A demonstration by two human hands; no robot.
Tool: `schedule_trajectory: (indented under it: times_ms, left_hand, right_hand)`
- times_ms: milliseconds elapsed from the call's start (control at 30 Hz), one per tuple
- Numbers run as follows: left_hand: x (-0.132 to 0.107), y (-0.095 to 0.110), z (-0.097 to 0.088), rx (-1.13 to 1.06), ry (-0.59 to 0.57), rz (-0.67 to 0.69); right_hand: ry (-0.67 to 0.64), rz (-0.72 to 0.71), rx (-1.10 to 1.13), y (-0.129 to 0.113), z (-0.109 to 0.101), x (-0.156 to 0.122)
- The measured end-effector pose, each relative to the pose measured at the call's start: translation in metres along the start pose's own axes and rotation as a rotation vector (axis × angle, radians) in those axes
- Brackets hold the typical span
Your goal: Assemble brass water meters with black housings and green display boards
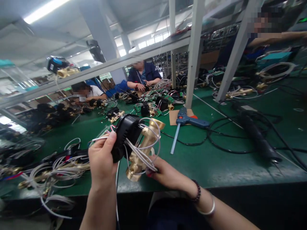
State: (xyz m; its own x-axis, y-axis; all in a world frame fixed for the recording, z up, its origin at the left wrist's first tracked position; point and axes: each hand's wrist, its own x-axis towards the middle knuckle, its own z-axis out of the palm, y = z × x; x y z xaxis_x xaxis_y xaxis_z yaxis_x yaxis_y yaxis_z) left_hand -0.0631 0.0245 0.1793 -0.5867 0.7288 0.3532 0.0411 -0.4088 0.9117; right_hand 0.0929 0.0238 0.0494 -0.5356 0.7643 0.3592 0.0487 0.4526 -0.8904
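Observation:
In front of me a water meter is held tilted over the table edge. It has a brass pipe body with threaded ends and a black plastic housing. My left hand is closed around the housing, thumb on its near side. Thin white cables loop across the brass body. My right hand is closed on the bundled cables at the lower right of the meter, with its fingertips partly hidden behind them. Red and white wires show beside the left thumb.
A blue glue gun with a glue stick lies on cardboard, its black cord curling rightward. A black corded tool is at the right. More meters and coiled cables crowd the left. Metal posts rise from the green table; other people sit beyond.

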Motion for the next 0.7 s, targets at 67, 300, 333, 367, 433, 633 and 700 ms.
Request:
schedule_trajectory:
  times_ms: [67,300,333,367,433,633,700]
  left_hand:
    - [0.002,-0.007,-0.001,0.006,0.028,-0.015]
    - [-0.007,-0.06,-0.008,0.408,-0.22,0.016]
    - [-0.01,-0.068,-0.007,0.477,-0.272,0.017]
    - [-0.012,-0.076,-0.005,0.523,-0.313,0.008]
    - [-0.017,-0.09,-0.002,0.56,-0.358,-0.027]
    - [-0.021,-0.112,0.005,0.633,-0.386,-0.088]
    - [-0.021,-0.113,0.006,0.647,-0.384,-0.099]
  right_hand:
    - [0.026,0.083,0.102,-0.01,-0.013,-0.013]
    - [0.217,0.493,0.021,-0.045,-0.087,-0.072]
    - [0.224,0.504,-0.081,-0.044,-0.086,-0.076]
    - [0.247,0.476,-0.203,-0.04,-0.083,-0.077]
    - [0.347,0.329,-0.485,-0.029,-0.066,-0.077]
    - [0.236,-0.032,-0.792,-0.001,0.002,-0.057]
    - [0.079,0.03,-0.827,0.001,0.018,-0.047]
